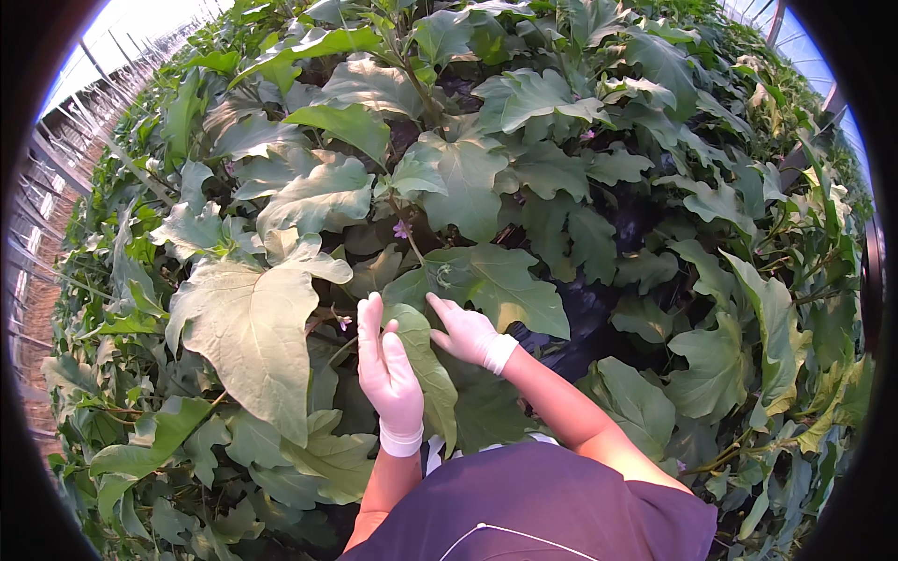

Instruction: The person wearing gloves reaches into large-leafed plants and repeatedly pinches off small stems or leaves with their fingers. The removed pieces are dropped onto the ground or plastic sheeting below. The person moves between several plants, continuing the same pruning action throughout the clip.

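Note:
My left hand (393, 382), in a thin white glove, is raised with its fingers upright and the thumb apart from them. Nothing shows in its grasp. A long green leaf (428, 372) hangs between it and my other hand. To the right of that leaf, my right hand (466, 334), also gloved in white, points left with index finger and thumb spread. Its fingertips are near the leaf's upper edge; whether they touch cannot be made out. Just above is a broad lobed eggplant leaf (515, 284) with a small green bud (443, 273) at the stem.
Dense eggplant foliage surrounds me. One large pale leaf (249, 336) spreads left of my hands, near a small purple flower (344, 322). Another purple flower (401, 229) is farther up. Dark plastic sheeting (582, 319) shows between leaves. Greenhouse framing (56, 165) lines the left side.

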The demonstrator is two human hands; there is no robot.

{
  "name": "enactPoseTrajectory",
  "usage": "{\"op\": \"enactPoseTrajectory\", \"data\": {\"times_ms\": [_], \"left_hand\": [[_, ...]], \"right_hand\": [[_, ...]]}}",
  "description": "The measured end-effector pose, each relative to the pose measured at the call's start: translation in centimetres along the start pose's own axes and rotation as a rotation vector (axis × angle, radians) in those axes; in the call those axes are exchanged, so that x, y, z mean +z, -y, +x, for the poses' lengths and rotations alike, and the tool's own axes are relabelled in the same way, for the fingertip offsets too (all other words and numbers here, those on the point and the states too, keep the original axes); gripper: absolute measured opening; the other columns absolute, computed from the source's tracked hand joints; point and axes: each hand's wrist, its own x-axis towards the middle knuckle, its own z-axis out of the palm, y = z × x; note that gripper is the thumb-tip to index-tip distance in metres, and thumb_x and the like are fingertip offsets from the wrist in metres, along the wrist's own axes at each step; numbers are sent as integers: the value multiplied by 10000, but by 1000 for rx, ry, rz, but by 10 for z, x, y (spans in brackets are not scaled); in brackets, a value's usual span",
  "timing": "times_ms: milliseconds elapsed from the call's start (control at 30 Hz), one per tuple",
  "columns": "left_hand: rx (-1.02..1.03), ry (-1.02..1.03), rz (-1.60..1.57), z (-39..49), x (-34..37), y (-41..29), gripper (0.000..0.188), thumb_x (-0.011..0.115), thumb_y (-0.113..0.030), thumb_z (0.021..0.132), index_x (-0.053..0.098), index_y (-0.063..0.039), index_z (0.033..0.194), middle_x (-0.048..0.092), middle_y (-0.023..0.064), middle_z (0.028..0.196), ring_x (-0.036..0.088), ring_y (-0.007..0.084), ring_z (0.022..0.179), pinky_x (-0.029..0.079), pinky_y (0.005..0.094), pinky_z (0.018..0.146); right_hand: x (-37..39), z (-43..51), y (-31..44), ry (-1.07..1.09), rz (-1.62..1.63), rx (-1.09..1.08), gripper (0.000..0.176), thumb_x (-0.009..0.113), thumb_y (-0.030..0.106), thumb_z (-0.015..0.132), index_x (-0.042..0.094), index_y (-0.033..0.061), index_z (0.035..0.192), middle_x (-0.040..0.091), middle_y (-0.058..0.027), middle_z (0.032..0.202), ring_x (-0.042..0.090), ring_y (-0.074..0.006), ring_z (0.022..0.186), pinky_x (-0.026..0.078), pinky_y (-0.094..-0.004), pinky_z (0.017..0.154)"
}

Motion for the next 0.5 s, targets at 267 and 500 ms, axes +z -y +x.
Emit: {"op": "enactPoseTrajectory", "data": {"times_ms": [267, 500], "left_hand": [[-678, -651, -168, 154, 101, 172, 540, 602, -6, 823, 341, 66, 1291, 375, 201, 1412, 484, 259, 1206, 400, 321, 995], [-462, -86, 551, 143, 80, 265, 306, 672, -150, 778, 676, -34, 1061, 711, 109, 965, 678, 224, 884, 494, 335, 831]], "right_hand": [[38, 17, -21, 145, 112, -293, 549, 587, 268, 849, 437, 38, 1324, 545, -223, 1225, 614, -375, 979, 506, -426, 825], [-36, 22, -49, 585, 614, 98, 290, 587, 286, 886, 667, 41, 1018, 668, -100, 772, 644, -184, 637, 508, -298, 588]]}}
